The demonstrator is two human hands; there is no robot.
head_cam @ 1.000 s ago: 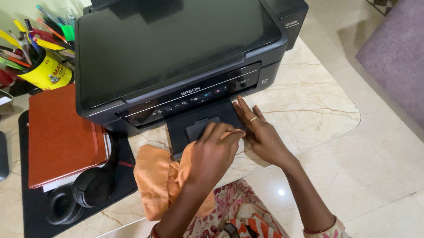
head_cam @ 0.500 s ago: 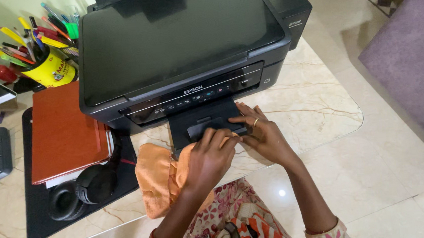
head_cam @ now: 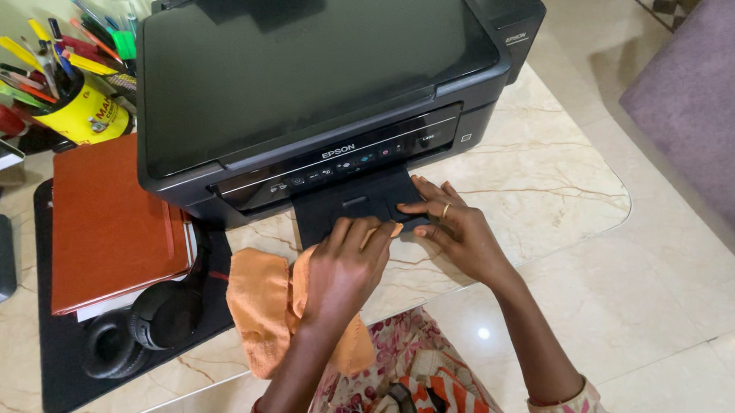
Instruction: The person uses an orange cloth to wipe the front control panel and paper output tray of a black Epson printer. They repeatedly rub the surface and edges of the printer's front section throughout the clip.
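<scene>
Bench (head_cam: 544, 179) of pale veined marble, seen from above, carrying all items described. Black printer (head_cam: 317, 73), the largest object, stands at the rear centre with its lid closed; its black output tray (head_cam: 355, 205) juts from the front, low over the marble. Dark desk mat (head_cam: 63, 370) lies at the left, bearing a rust-orange notebook (head_cam: 109, 226) and, nearer the front edge, black headphones (head_cam: 141, 327). Orange cloth (head_cam: 263, 311) lies crumpled on the marble just in front of the tray, one end drawn up beneath the left hand. Yellow pen cup (head_cam: 85, 113), filled with pens and markers, stands left of the printer, behind the notebook. Left hand (head_cam: 341, 268) rests on the front edge of the tray with its fingers (head_cam: 369, 232) curled together, clamped on the cloth. Right hand (head_cam: 458, 235), wearing a ring, lies just beside it at the tray's right front corner; its fingers (head_cam: 423, 205) are spread flat, touching the tray and gripping nothing.
</scene>
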